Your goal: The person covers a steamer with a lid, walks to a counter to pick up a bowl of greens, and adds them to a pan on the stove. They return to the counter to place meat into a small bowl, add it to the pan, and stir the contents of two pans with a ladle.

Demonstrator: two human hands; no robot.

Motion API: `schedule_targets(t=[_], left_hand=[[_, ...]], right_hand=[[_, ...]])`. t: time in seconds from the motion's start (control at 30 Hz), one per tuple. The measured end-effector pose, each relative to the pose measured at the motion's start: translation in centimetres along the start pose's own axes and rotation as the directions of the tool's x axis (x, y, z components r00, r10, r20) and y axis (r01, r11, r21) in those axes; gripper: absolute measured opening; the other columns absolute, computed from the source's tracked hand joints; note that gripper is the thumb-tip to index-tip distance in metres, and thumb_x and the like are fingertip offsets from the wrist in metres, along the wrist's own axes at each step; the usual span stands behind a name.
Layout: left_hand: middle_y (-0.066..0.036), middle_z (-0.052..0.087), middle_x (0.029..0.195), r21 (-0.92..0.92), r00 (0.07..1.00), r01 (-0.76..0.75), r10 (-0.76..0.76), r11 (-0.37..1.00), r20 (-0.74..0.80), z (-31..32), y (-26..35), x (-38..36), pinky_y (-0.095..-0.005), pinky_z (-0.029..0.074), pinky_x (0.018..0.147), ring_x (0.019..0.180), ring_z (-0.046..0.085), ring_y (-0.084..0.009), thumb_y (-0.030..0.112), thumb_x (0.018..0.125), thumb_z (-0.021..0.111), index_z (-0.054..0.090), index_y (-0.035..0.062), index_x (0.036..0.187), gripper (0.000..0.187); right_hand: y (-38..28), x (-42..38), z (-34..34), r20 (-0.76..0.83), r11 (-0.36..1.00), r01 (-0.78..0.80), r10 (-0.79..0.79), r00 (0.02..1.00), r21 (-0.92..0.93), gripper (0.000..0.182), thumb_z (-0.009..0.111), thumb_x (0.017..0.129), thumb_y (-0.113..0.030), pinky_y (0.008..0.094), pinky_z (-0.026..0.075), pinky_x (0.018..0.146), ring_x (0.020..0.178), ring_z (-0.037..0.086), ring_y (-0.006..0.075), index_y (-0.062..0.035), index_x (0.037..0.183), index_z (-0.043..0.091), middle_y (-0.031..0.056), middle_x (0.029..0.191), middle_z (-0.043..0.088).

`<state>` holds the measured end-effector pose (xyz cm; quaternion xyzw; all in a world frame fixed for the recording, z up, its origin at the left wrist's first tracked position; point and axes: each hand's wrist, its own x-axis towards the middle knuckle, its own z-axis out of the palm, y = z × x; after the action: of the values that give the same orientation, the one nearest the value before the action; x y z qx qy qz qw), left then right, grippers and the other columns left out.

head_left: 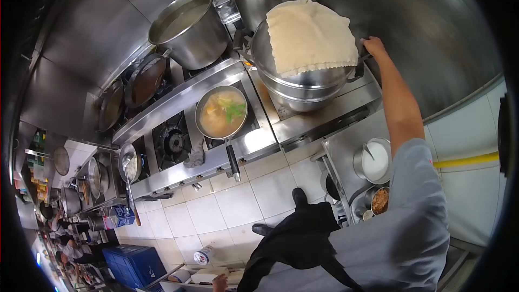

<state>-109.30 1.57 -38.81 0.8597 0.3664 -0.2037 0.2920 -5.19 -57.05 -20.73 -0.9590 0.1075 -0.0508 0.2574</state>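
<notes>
My right hand (374, 47) reaches to the far right side of a large steel steamer pot (303, 94). Its fingers look curled, and whatever they grip there is hard to make out. A pale, scalloped-edged cloth (311, 35) drapes over the pot's domed lid, close to my fingertips. Only a small part of my left hand (220, 283) shows at the bottom edge, beside a low shelf with containers; its fingers are not clear. On the burner left of the steamer sits a frying pan (221, 112) of orange-brown broth with green pieces, its black handle towards me.
Two tall stockpots (189, 32) (258, 2) stand at the back of the stove. A bare burner (174, 139) and a crumpled grey rag (195, 155) are left of the pan. At right, a steel cart (346, 167) holds a pot of white liquid (376, 159). Other people work far left.
</notes>
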Motion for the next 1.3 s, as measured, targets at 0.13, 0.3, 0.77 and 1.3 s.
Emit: schedule_targets(t=[0.13,0.3,0.77,1.3], left_hand=[[-0.013,0.07,0.088,-0.177,0.997,0.076,-0.072,0.981,0.026,1.3,-0.3,0.2,-0.0364,0.051,0.069,0.079,0.065,-0.0229,0.011,0.089,0.053,0.07,0.003,0.1,0.022],[-0.012,0.07,0.086,-0.388,0.988,0.153,-0.14,0.909,0.062,2.1,-0.5,1.4,-0.0342,0.051,0.066,0.075,0.065,-0.0206,0.011,0.089,0.054,0.071,0.0031,0.101,0.022],[-0.005,0.069,0.08,-0.291,0.957,0.289,-0.264,0.912,0.12,-0.4,4.4,4.1,-0.0242,0.046,0.052,0.065,0.061,-0.0096,0.005,0.091,0.055,0.07,0.0009,0.108,0.023],[-0.004,0.071,0.086,-0.46,0.902,0.425,-0.406,0.779,0.146,2.5,5.6,0.3,-0.0282,0.048,0.052,0.066,0.063,-0.0124,0.008,0.088,0.055,0.068,0.0082,0.118,0.032]], right_hand=[[-0.4,-0.9,-0.4,-0.014,0.996,-0.01,0.011,1.0,0.093,0.07,0.065,0.086,-0.039,0.0368,0.036,0.11,0.135,0.044,0.0343,0.0077,0.136,0.049,0.0241,0.144,0.045],[-0.7,-1.6,-0.6,0.016,0.994,-0.017,0.016,1.0,0.107,0.07,0.065,0.086,-0.038,0.0365,0.036,0.111,0.135,0.044,0.0342,0.0066,0.137,0.048,0.0242,0.144,0.046],[-1.0,-2.0,-0.9,-0.02,0.99,-0.022,0.025,1.0,0.138,0.071,0.072,0.083,-0.035,0.0339,0.04,0.107,0.129,0.052,0.0339,0.0098,0.134,0.05,0.0276,0.136,0.053],[-8.5,-38.1,7.9,-0.392,0.666,0.495,-0.313,0.865,0.558,0.029,0.051,0.1,-0.02,0.0394,0.039,0.102,0.115,0.053,0.0301,0.001,0.12,0.055,0.0171,0.118,0.057]])
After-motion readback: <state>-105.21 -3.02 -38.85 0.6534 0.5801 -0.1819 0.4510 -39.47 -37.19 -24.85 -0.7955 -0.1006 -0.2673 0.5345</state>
